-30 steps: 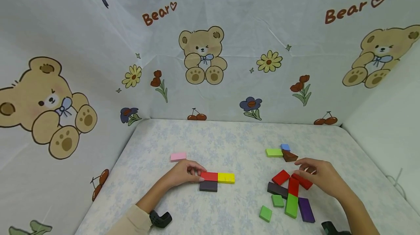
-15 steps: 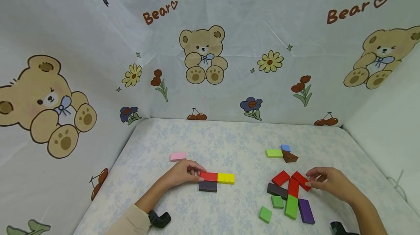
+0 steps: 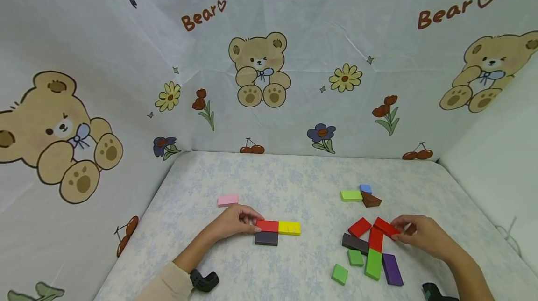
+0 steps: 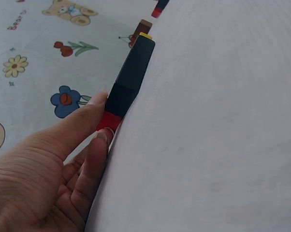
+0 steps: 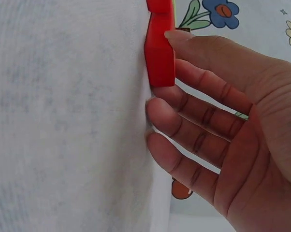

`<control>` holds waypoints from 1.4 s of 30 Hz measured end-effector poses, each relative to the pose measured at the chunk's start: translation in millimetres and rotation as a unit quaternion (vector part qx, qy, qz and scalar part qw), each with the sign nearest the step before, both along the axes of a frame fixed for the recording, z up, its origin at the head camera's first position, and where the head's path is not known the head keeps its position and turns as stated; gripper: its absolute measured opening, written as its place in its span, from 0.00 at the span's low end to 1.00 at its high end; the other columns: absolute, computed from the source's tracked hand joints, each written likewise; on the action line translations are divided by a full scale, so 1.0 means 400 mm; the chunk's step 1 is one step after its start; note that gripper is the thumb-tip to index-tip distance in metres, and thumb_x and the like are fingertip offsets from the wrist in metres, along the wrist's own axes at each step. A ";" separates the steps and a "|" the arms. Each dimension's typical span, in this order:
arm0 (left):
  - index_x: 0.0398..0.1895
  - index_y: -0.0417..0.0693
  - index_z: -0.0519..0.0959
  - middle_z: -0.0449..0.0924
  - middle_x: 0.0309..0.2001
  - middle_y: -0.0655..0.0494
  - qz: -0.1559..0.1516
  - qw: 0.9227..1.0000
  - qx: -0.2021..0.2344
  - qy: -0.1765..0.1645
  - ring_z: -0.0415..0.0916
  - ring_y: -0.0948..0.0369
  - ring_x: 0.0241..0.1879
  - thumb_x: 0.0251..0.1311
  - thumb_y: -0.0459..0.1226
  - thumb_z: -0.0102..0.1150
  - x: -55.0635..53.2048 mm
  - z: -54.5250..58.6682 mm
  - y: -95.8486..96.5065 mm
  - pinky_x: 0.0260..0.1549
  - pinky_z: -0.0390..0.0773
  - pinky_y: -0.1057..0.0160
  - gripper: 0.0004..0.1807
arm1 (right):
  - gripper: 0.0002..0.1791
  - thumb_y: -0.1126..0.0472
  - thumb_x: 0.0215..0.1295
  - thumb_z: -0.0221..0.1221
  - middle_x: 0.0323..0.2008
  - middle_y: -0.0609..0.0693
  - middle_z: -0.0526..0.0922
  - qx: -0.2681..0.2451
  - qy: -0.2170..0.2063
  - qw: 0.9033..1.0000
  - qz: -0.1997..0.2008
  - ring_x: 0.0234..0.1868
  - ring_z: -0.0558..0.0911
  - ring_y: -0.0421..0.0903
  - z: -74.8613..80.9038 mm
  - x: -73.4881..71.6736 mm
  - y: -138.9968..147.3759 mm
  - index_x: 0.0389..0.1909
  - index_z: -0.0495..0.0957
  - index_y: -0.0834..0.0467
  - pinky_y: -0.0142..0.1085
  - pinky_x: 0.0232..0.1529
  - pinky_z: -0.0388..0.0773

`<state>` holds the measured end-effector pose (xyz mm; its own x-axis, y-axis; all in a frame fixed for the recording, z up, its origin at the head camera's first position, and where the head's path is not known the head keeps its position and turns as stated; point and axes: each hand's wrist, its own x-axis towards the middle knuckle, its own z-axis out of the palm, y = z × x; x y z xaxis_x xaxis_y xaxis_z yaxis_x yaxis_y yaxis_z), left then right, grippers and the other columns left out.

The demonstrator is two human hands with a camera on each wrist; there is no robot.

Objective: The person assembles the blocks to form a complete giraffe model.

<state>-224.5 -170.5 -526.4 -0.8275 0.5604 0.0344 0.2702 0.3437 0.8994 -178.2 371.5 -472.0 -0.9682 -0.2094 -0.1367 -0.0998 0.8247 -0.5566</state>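
Observation:
On the left of the table, my left hand (image 3: 232, 222) pinches the outer end of a red block (image 3: 267, 226) between thumb and fingers. The red block's right end meets a yellow block (image 3: 289, 228), and a black block (image 3: 266, 239) lies along its near side. In the left wrist view the red end (image 4: 109, 122) shows between thumb and index finger. At the right, my right hand (image 3: 424, 234) pinches the lower end of a tilted red block (image 3: 385, 228). The right wrist view shows the thumb on that red block (image 5: 161, 60), its other fingers loosely bent below.
Around the right hand lie two more red blocks, a black block (image 3: 355, 243), several green blocks (image 3: 373, 264) and a purple block (image 3: 392, 269). Farther back are a light green block (image 3: 350, 196), a blue one (image 3: 365, 189) and a brown wedge (image 3: 371, 199). A pink block (image 3: 228, 200) lies behind the left hand.
My right hand has moved right and toward me from above the red block to its lower end, now gripping it. The left hand stays on its red block.

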 end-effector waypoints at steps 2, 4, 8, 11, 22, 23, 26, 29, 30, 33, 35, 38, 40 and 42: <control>0.46 0.56 0.89 0.82 0.34 0.58 0.001 1.000 0.001 -0.003 0.73 0.65 0.26 0.57 0.42 0.76 0.000 0.001 0.000 0.26 0.72 0.69 0.14 | 0.22 0.56 0.54 0.76 0.36 0.48 0.83 0.002 -0.005 1.000 -0.010 0.33 0.76 0.44 0.000 -0.002 0.000 0.48 0.84 0.61 0.31 0.29 0.76; 0.46 0.57 0.89 0.82 0.34 0.58 0.003 1.000 0.000 -0.005 0.73 0.65 0.26 0.57 0.41 0.76 0.000 0.002 0.001 0.26 0.72 0.69 0.13 | 0.25 0.55 0.53 0.77 0.37 0.48 0.83 0.003 -0.014 1.000 -0.018 0.35 0.76 0.45 -0.001 -0.005 -0.001 0.49 0.84 0.62 0.32 0.30 0.75; 0.45 0.60 0.89 0.82 0.34 0.58 0.008 1.000 0.000 -0.009 0.73 0.64 0.26 0.56 0.40 0.76 0.000 0.003 0.002 0.26 0.72 0.69 0.13 | 0.26 0.54 0.52 0.77 0.36 0.48 0.82 0.006 -0.021 1.000 -0.021 0.36 0.75 0.46 -0.003 -0.008 0.001 0.49 0.84 0.63 0.32 0.30 0.75; 0.45 0.59 0.89 0.82 0.34 0.57 0.011 1.000 0.002 -0.012 0.73 0.64 0.26 0.56 0.39 0.76 0.001 0.004 0.004 0.26 0.72 0.69 0.13 | 0.22 0.57 0.53 0.76 0.35 0.47 0.82 0.011 -0.006 1.000 -0.018 0.35 0.76 0.45 -0.006 -0.006 0.005 0.47 0.84 0.62 0.31 0.31 0.75; 0.45 0.57 0.89 0.82 0.33 0.57 0.011 1.000 0.011 -0.012 0.73 0.63 0.26 0.56 0.39 0.76 0.004 0.005 0.006 0.25 0.71 0.69 0.13 | 0.20 0.59 0.57 0.74 0.38 0.48 0.84 0.007 0.049 0.999 -0.019 0.34 0.79 0.42 -0.010 -0.003 0.004 0.48 0.85 0.62 0.30 0.32 0.79; 0.45 0.57 0.89 0.82 0.33 0.56 0.009 1.000 0.012 -0.011 0.73 0.63 0.26 0.56 0.39 0.76 0.004 0.005 0.006 0.25 0.72 0.69 0.13 | 0.20 0.59 0.57 0.73 0.39 0.49 0.84 0.005 0.054 0.998 -0.016 0.34 0.79 0.42 -0.010 -0.002 0.003 0.49 0.85 0.62 0.30 0.32 0.79; 0.45 0.58 0.89 0.82 0.33 0.56 0.009 1.000 0.012 -0.011 0.73 0.63 0.26 0.56 0.39 0.76 0.003 0.004 0.004 0.25 0.72 0.69 0.13 | 0.19 0.59 0.57 0.74 0.39 0.48 0.85 -0.006 0.071 0.997 -0.012 0.34 0.79 0.40 -0.010 0.003 -0.008 0.48 0.85 0.61 0.30 0.33 0.80; 0.45 0.59 0.89 0.82 0.33 0.57 0.008 1.000 0.010 -0.012 0.73 0.63 0.26 0.56 0.40 0.77 0.002 0.003 0.003 0.25 0.71 0.69 0.13 | 0.18 0.60 0.56 0.74 0.38 0.48 0.84 -0.012 0.099 0.995 -0.005 0.33 0.79 0.38 -0.008 0.007 -0.024 0.47 0.85 0.60 0.29 0.34 0.80; 0.45 0.59 0.89 0.82 0.33 0.57 0.007 1.000 0.010 -0.012 0.73 0.63 0.26 0.56 0.40 0.77 0.002 0.003 0.003 0.25 0.71 0.69 0.13 | 0.18 0.60 0.56 0.75 0.38 0.47 0.84 -0.014 0.109 0.994 -0.004 0.32 0.79 0.37 -0.007 0.009 -0.030 0.47 0.86 0.59 0.29 0.34 0.80; 0.45 0.59 0.89 0.82 0.33 0.57 0.005 1.000 0.010 -0.010 0.73 0.63 0.26 0.56 0.40 0.76 0.003 0.004 0.003 0.25 0.71 0.69 0.13 | 0.17 0.60 0.55 0.75 0.38 0.46 0.84 -0.015 0.132 0.991 0.003 0.32 0.79 0.36 0.000 0.011 -0.050 0.46 0.86 0.58 0.29 0.34 0.80; 0.45 0.58 0.89 0.82 0.33 0.57 0.005 1.000 0.010 -0.009 0.73 0.63 0.26 0.56 0.40 0.76 0.004 0.005 0.003 0.25 0.71 0.69 0.13 | 0.17 0.61 0.55 0.75 0.38 0.46 0.84 -0.016 0.138 0.990 0.008 0.32 0.79 0.36 0.005 0.012 -0.064 0.46 0.86 0.58 0.29 0.34 0.80; 0.45 0.58 0.89 0.82 0.34 0.57 0.005 1.000 0.011 -0.010 0.73 0.63 0.26 0.56 0.40 0.76 0.003 0.004 0.004 0.25 0.71 0.69 0.13 | 0.17 0.60 0.55 0.75 0.38 0.45 0.84 -0.018 0.137 0.990 0.017 0.32 0.79 0.36 0.011 0.011 -0.083 0.46 0.86 0.58 0.30 0.34 0.80; 0.45 0.59 0.89 0.82 0.34 0.57 0.007 1.000 0.008 -0.010 0.73 0.63 0.26 0.56 0.40 0.76 0.002 0.004 0.004 0.25 0.71 0.69 0.13 | 0.18 0.60 0.55 0.75 0.38 0.45 0.83 -0.020 0.137 0.990 0.023 0.32 0.79 0.36 0.012 0.009 -0.095 0.46 0.86 0.57 0.30 0.34 0.80; 0.45 0.59 0.89 0.82 0.34 0.58 0.010 1.000 0.007 -0.009 0.73 0.63 0.26 0.56 0.39 0.76 0.003 0.003 0.005 0.25 0.71 0.69 0.13 | 0.18 0.58 0.56 0.75 0.38 0.44 0.83 -0.026 0.133 0.990 0.030 0.33 0.79 0.37 0.015 0.007 -0.106 0.47 0.85 0.56 0.30 0.34 0.80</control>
<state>-223.4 -168.4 -525.1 -0.8391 0.5433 0.0266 0.2463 0.3359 0.9091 -175.3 329.1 -466.2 -0.9542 -0.2673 0.1341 -0.2963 0.7842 -0.5452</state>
